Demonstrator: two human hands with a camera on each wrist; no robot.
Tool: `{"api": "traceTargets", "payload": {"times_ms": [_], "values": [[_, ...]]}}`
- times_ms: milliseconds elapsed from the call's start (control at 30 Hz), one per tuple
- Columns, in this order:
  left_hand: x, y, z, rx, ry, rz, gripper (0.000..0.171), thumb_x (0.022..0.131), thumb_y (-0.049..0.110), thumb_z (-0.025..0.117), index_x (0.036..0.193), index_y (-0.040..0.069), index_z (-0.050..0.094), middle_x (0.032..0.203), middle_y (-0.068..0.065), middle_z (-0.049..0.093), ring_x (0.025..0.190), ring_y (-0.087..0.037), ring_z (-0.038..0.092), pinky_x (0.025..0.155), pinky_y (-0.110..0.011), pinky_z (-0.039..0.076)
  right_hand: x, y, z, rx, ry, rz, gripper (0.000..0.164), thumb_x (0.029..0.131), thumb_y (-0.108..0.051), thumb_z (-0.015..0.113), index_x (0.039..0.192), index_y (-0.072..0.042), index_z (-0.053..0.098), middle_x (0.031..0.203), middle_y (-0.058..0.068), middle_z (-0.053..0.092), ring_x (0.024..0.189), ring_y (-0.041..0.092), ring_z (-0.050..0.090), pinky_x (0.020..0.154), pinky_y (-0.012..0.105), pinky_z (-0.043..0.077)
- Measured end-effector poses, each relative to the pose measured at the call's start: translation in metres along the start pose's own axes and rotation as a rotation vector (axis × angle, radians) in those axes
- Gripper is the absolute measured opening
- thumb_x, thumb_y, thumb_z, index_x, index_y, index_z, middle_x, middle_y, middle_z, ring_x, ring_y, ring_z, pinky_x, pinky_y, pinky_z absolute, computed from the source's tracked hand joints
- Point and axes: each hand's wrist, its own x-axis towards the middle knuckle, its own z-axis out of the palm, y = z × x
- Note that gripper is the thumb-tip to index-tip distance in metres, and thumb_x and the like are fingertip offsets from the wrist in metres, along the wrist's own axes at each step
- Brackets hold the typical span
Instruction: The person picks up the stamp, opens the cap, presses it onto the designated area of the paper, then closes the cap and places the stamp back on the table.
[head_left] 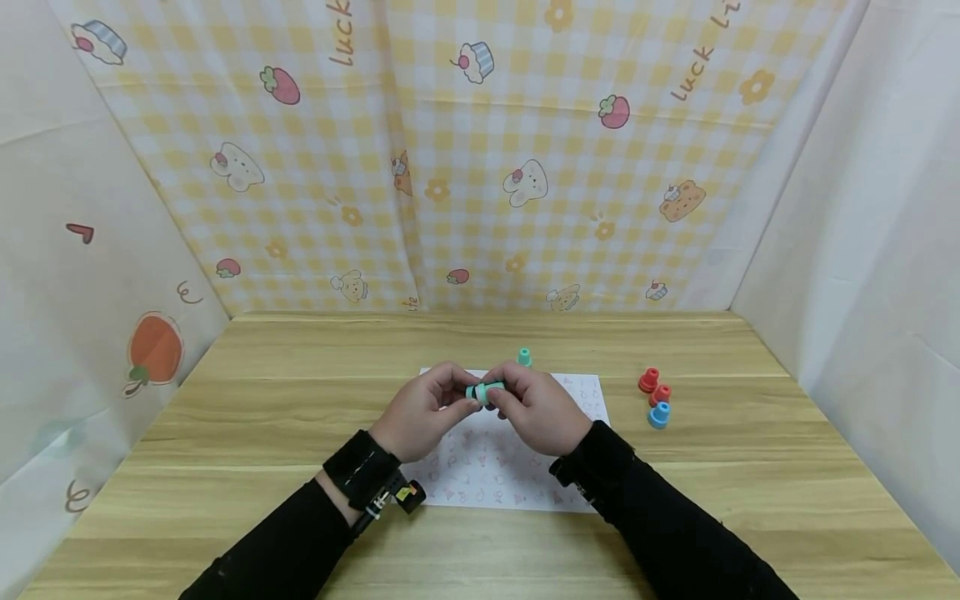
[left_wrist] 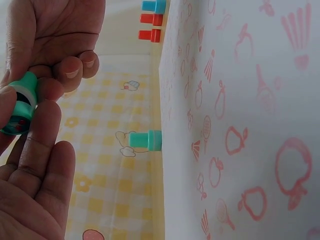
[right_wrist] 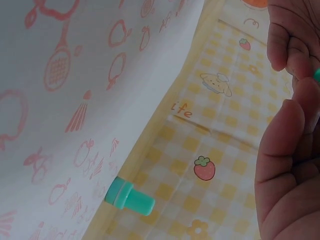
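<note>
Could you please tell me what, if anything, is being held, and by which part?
A small green stamp is held between both hands: the right hand pinches its narrower handle end, the left hand its wider end.

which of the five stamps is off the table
The green stamp pinched between the left hand and right hand. The other green stamp stands just beyond the paper; the two red stamps and blue stamp stand to the right.
</note>
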Motion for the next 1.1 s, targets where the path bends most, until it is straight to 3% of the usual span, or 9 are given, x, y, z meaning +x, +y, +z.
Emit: {"api": "traceTargets", "payload": {"times_ms": [400, 633, 833, 1100], "values": [[0.0005, -0.0006, -0.0002, -0.009, 0.003, 0.017, 0.017, 0.102, 0.006, 0.068, 0.119, 0.007, 0.065, 0.111, -0.007, 0.071, 0.091, -0.012, 0.067, 0.078, -0.024, 0.056, 0.0003, -0.0007, 0.0001, -0.008, 0.005, 0.000, 0.014, 0.110, -0.012, 0.055, 0.112, -0.012, 0.068, 0.095, 0.002, 0.068, 0.081, 0.017, 0.063, 0.070, 0.026, 0.053], [0.0008, -0.0011, -0.0010, -0.023, -0.008, 0.023, 0.019, 0.102, 0.005, 0.067, 0.121, 0.004, 0.063, 0.111, -0.010, 0.072, 0.095, -0.025, 0.071, 0.078, -0.023, 0.056, 0.0002, -0.0015, 0.0002, 0.015, 0.013, 0.000, 0.014, 0.110, -0.012, 0.054, 0.111, -0.010, 0.068, 0.096, 0.005, 0.069, 0.082, 0.017, 0.063, 0.073, 0.026, 0.054], [0.0007, -0.0016, -0.0014, -0.026, -0.019, 0.025, 0.019, 0.104, 0.005, 0.064, 0.123, 0.004, 0.061, 0.113, -0.011, 0.071, 0.100, -0.017, 0.073, 0.086, -0.023, 0.058, 0.0002, -0.0008, 0.0002, 0.022, 0.015, 0.004, 0.015, 0.110, -0.013, 0.053, 0.112, -0.009, 0.068, 0.097, 0.007, 0.070, 0.084, 0.017, 0.064, 0.075, 0.026, 0.055], [0.0004, -0.0032, -0.0022, -0.009, -0.023, 0.027, 0.019, 0.105, 0.005, 0.062, 0.124, 0.004, 0.060, 0.114, -0.010, 0.070, 0.100, -0.017, 0.073, 0.089, -0.025, 0.058, 0.0007, -0.0004, 0.0003, 0.023, 0.017, -0.001, 0.015, 0.110, -0.012, 0.054, 0.111, -0.008, 0.068, 0.096, 0.006, 0.069, 0.083, 0.017, 0.063, 0.074, 0.026, 0.055]]}}
